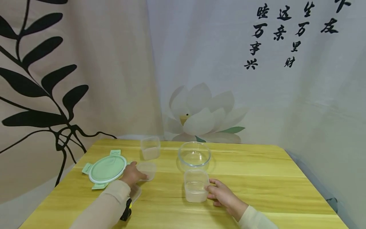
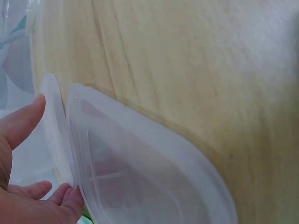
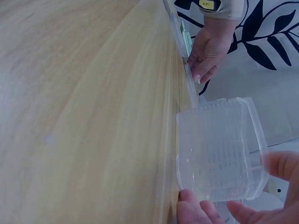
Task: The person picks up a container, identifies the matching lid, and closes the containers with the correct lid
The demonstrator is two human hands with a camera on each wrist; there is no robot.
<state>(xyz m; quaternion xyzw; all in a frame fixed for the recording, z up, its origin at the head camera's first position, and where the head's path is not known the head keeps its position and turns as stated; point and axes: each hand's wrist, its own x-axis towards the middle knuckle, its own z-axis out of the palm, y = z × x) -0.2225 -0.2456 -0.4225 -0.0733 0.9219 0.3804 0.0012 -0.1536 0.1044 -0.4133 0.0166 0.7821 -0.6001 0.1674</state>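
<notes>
My left hand is over a translucent square lid lying on the table, thumb and fingers spread at its edges. In the left wrist view, a second translucent lid lies nearer, just beside the fingertips; the left forearm partly hides it in the head view. My right hand holds the right side of a clear plastic container, which stands upright on the table. In the right wrist view its thumb overlaps the rim and the fingertips sit along the side wall.
A round glass bowl stands behind the held container. Another clear plastic container is at the back left. A round green lid with side latches lies left of my left hand. A printed curtain hangs behind the wooden table.
</notes>
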